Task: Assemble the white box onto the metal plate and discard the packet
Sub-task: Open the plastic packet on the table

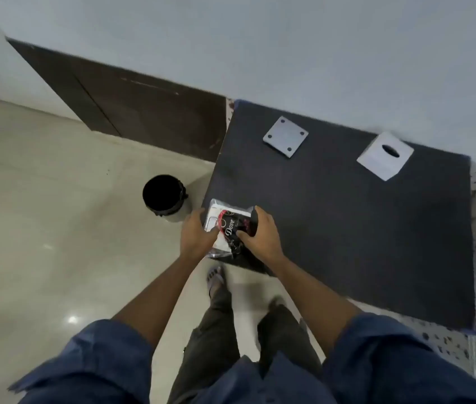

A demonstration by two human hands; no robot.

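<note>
A clear plastic packet [225,225] with a black "Dove" label and white contents lies at the near left corner of the dark table [347,228]. My left hand [194,234] grips its left side and my right hand [260,234] grips its right side. A square metal plate [285,137] with corner holes lies flat at the table's far side. A white box [385,156] with an oval slot on top stands at the far right of the table, apart from the plate.
A black-lined waste bin [165,198] stands on the pale tiled floor just left of the table's corner. A dark wooden panel [143,112] runs along the wall behind. My legs and feet are below the table's near edge.
</note>
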